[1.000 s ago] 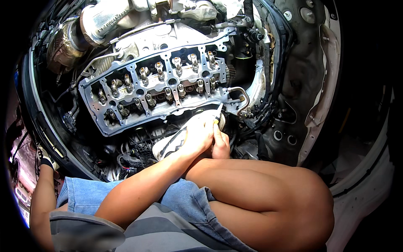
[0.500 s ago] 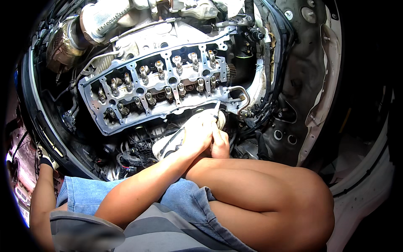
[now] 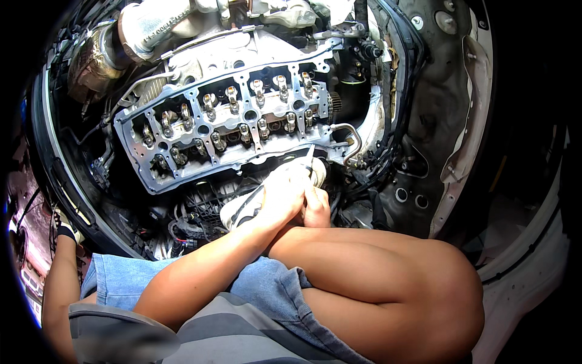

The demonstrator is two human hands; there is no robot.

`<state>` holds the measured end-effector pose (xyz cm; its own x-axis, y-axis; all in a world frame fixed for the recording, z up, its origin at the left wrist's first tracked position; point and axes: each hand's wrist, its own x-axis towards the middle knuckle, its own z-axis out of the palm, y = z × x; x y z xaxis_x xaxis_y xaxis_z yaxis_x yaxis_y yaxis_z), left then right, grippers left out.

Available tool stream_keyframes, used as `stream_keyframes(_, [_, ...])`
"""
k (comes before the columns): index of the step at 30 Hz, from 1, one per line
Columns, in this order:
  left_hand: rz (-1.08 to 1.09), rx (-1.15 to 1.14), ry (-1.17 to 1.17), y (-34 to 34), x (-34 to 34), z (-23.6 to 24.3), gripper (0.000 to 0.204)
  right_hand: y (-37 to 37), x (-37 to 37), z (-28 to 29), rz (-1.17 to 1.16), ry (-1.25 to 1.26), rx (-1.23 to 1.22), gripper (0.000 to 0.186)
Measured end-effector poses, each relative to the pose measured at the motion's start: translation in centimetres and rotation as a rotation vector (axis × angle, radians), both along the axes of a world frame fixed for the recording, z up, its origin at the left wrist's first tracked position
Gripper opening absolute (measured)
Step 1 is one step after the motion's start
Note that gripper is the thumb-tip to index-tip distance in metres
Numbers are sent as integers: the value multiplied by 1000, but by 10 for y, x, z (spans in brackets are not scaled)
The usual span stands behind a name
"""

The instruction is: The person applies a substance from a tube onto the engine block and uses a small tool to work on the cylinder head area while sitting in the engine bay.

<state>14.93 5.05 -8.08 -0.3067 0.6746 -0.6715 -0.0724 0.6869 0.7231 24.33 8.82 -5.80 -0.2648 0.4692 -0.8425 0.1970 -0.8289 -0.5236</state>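
My left hand [image 3: 285, 191] is closed around a slim thing with a white pointed nozzle [image 3: 311, 153] and a dark ring below the tip; its body is hidden in my grip. Just below, my right hand [image 3: 316, 209] is closed against the left one, partly covered by my knee, and what its fingers hold is hidden. The tip reaches the near edge of an exposed engine cylinder head [image 3: 209, 168], by its right end. Rows of metal rocker arms [image 3: 232, 98] sit in the frame. A pale shoe [image 3: 241, 207] lies beneath my left hand.
A bent metal pipe [image 3: 351, 136] stands right of the nozzle. Dark hoses [image 3: 403, 67] run along the right side. A large metal duct [image 3: 145, 30] sits at the far left. Wiring with a red connector [image 3: 188, 242] lies near my left forearm. My bent knee [image 3: 448, 285] fills the lower right.
The nozzle tip has shifted slightly left along the cylinder head's near edge, both hands moving a little with it. Their closed grip looks the same.
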Motion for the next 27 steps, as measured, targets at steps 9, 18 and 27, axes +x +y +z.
stream_keyframes(9, [68, -49, -89, 1, -5, 6, 29, 55, -40, 100, 484, 103, 402, 27])
stream_keyframes(18, [194, -176, -221, -3, -8, 12, 30, 98, -96, 214, 896, 199, 1089, 28])
stream_keyframes(27, [308, -208, -354, -6, -11, 21, 32, 101, -96, 219, 958, 230, 1085, 33])
